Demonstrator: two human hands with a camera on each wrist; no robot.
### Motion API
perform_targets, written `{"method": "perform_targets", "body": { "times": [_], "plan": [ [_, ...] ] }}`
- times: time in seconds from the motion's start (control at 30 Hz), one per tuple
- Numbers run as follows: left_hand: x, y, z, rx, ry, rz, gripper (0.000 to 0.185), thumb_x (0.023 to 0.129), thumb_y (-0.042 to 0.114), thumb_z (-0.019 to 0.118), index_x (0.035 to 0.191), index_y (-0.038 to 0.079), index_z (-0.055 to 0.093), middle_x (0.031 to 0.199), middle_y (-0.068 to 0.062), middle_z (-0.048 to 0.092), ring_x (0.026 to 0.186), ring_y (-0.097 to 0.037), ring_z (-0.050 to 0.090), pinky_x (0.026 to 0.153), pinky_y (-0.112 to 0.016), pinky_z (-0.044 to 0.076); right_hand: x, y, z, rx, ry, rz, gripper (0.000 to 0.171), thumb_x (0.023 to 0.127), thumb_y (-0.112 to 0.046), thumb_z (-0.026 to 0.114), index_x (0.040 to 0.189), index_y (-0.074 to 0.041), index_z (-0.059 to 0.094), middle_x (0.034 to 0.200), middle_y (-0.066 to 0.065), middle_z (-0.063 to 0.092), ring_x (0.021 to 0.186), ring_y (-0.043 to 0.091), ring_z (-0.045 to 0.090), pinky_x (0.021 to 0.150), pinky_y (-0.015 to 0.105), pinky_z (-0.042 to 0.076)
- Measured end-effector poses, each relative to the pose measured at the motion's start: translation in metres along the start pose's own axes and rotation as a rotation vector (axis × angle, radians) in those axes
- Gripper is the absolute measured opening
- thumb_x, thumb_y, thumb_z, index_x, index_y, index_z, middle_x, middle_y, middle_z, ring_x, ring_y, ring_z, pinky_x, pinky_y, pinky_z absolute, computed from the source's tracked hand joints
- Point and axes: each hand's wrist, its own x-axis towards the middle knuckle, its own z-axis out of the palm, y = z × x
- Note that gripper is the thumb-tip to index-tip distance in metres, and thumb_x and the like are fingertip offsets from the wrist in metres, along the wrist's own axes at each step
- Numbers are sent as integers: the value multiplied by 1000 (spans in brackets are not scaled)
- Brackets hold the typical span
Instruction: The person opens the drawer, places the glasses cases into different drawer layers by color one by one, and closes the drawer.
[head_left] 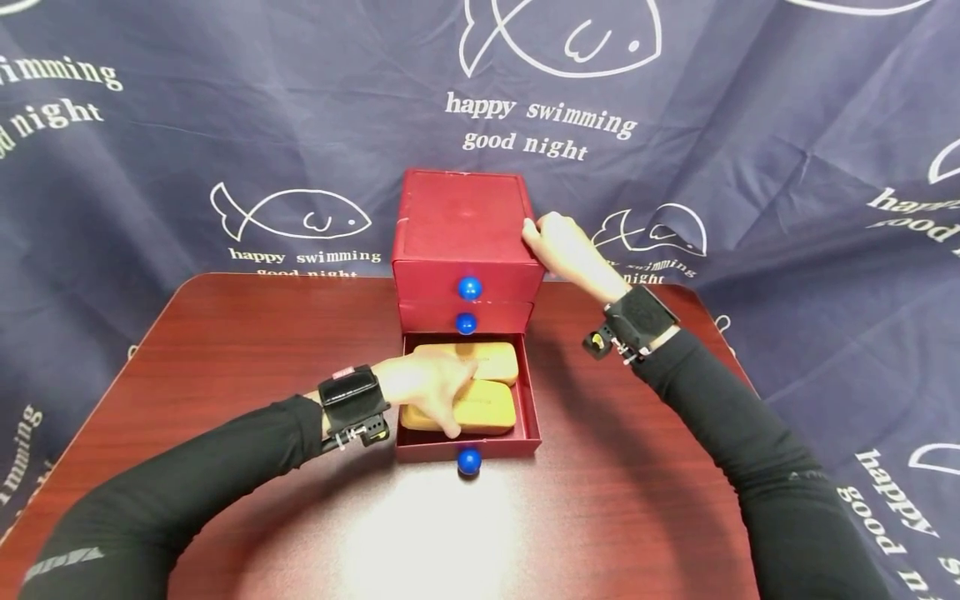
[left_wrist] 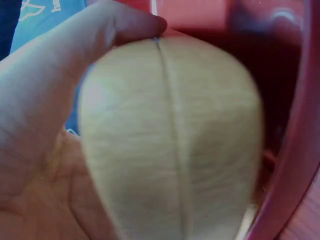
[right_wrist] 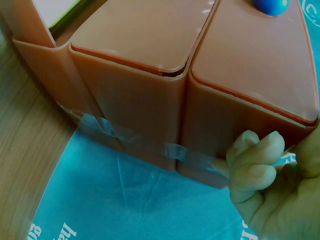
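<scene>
A red cabinet of small drawers (head_left: pixel 465 217) stands on the table, its bottom drawer (head_left: pixel 465 451) pulled out and the two above it closed. Two yellow glasses cases with rounded corners lie in that drawer, a rear case (head_left: pixel 498 361) and a front case (head_left: pixel 489 407). My left hand (head_left: pixel 431 385) reaches in from the left and grips the front case at its left end. In the left wrist view the thumb (left_wrist: pixel 135 25) lies along the case's edge, near its seam. My right hand (head_left: pixel 567 247) holds the cabinet's top right edge, fingers (right_wrist: pixel 255 177) curled against its side.
Blue ball knobs (head_left: pixel 469 288) stick out from the drawer fronts. The brown table (head_left: pixel 285 333) reaches around the cabinet on both sides. Behind it hangs a dark blue cloth (head_left: pixel 337 108) with white fish and lettering.
</scene>
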Motion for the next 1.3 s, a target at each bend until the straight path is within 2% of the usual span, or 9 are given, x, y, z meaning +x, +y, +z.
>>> {"method": "perform_targets", "body": {
  "times": [0.23,0.33,0.53,0.63,0.8,1.03,1.3],
  "plan": [
    [1,4,-1,-12,22,61,36,69,35,92,76,15,63,73,5,59,74,-12,51,63,-24,45,-1,-1,-1,16,-10,12,47,101,-26,42,58,-9,46,52,4,50,68,38,66,74,46,55],
    [1,6,-2,-7,33,86,33,69,33,93,79,15,67,73,5,60,73,-12,53,62,-24,46,-1,-2,-1,16,-10,15,46,101,-27,42,59,-9,46,52,4,50,69,38,67,74,46,55],
    [1,10,-3,102,91,71,38,64,41,95,83,22,68,79,6,63,77,-16,57,62,-31,49,-2,-1,-2,14,-13,9,46,101,-26,42,58,-9,45,52,4,49,71,39,66,73,46,53],
    [2,11,-3,116,77,80,36,64,40,94,81,23,68,80,4,62,79,-16,57,62,-31,49,-1,0,0,11,-9,2,47,101,-26,42,58,-9,46,51,3,50,70,38,66,72,45,53],
    [5,14,-2,124,47,82,32,66,39,93,68,23,65,71,7,59,70,-14,55,56,-27,44,2,2,3,-1,6,-8,47,101,-27,42,57,-9,47,52,4,52,70,38,67,73,46,54],
    [11,15,1,143,5,56,32,67,41,94,77,22,70,78,8,62,78,-14,55,73,-30,49,1,0,1,5,4,-3,47,101,-27,42,58,-9,47,52,5,51,72,39,67,74,46,54],
    [13,15,4,111,-3,42,34,68,43,95,86,22,74,83,9,66,81,-14,58,74,-30,51,0,0,0,9,-7,3,46,101,-26,42,58,-8,47,53,5,51,73,40,66,72,46,53]
  ]
}}
